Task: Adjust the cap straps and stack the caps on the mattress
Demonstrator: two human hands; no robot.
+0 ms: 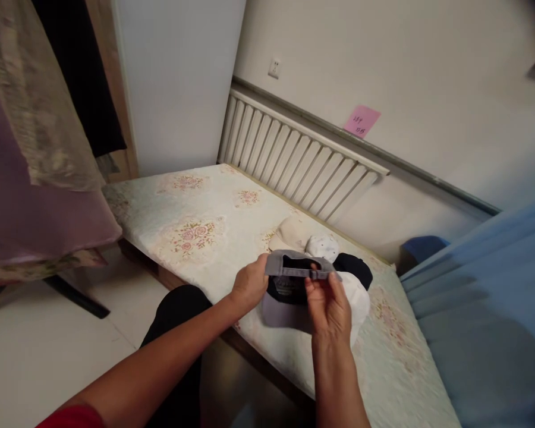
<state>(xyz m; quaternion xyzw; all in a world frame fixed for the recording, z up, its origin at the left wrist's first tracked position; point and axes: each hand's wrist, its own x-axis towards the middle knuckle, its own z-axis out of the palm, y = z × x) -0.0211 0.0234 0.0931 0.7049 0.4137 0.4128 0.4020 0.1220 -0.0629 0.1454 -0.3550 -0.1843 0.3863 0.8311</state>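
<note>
A grey baseball cap (pixel 286 317) is held up between my two hands, its dark inside and back strap facing me and its brim hanging low. My left hand (pixel 251 283) grips the cap's left edge with closed fingers. On the other side, my right hand (pixel 329 304) pinches the strap near its buckle. Just behind the cap, several more hats lie together on the bed: a cream hat (pixel 289 233), a small white patterned hat (pixel 323 245), a black cap (pixel 355 270) and a white cap (pixel 357 302), partly covered by my right hand.
The bed (pixel 214 205) has a pale floral cover. A white radiator (pixel 289 151) runs along the wall behind it. Blue curtains (pixel 485 309) hang at the right; clothes (pixel 49 125) hang over a chair at the left. My dark-clothed knee (pixel 182 306) is by the bed's edge.
</note>
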